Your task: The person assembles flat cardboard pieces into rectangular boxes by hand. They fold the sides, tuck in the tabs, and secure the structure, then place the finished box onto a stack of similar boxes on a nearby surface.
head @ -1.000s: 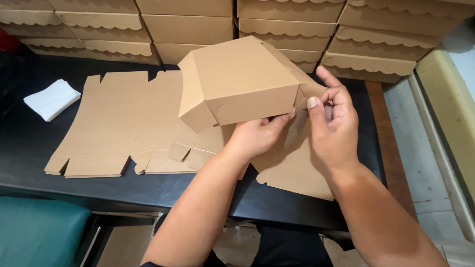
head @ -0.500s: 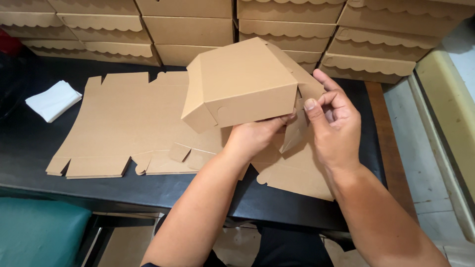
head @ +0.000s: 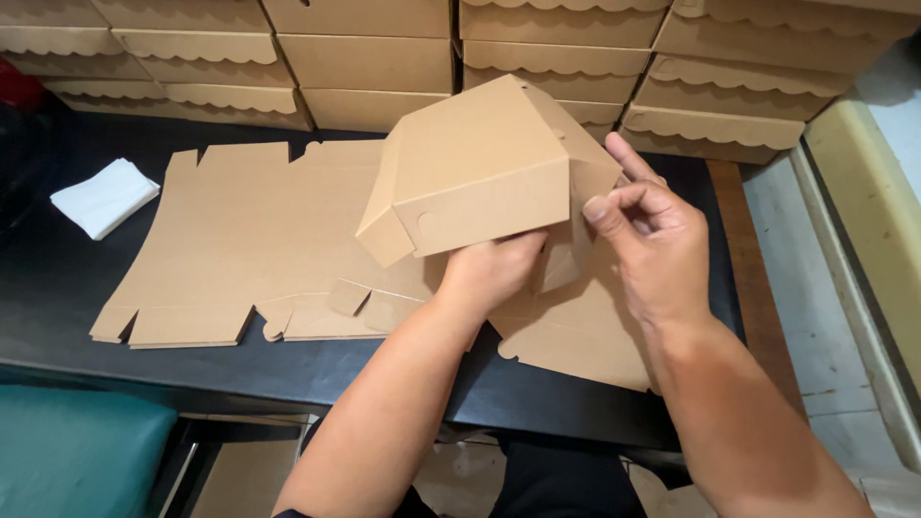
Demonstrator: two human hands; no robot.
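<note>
A half-folded brown cardboard box [head: 477, 173] is raised above the black table [head: 58, 288], tilted with its bottom toward me. My left hand [head: 489, 273] grips it from underneath at its lower edge. My right hand [head: 652, 245] pinches the box's right side flap between thumb and fingers. Beneath the box lies a stack of flat, unfolded cardboard box blanks [head: 240, 240], spread across the table's middle.
Finished brown boxes with scalloped lids [head: 365, 58] are stacked in rows along the table's far edge. A folded white cloth [head: 104, 197] lies at the left. A teal cushion [head: 77, 451] sits at lower left, and a tiled floor [head: 825, 269] runs at right.
The box has tipped further, its bottom turning toward me. My right hand shifted from the box's right corner to pinching the side flap. My left hand stays underneath.
</note>
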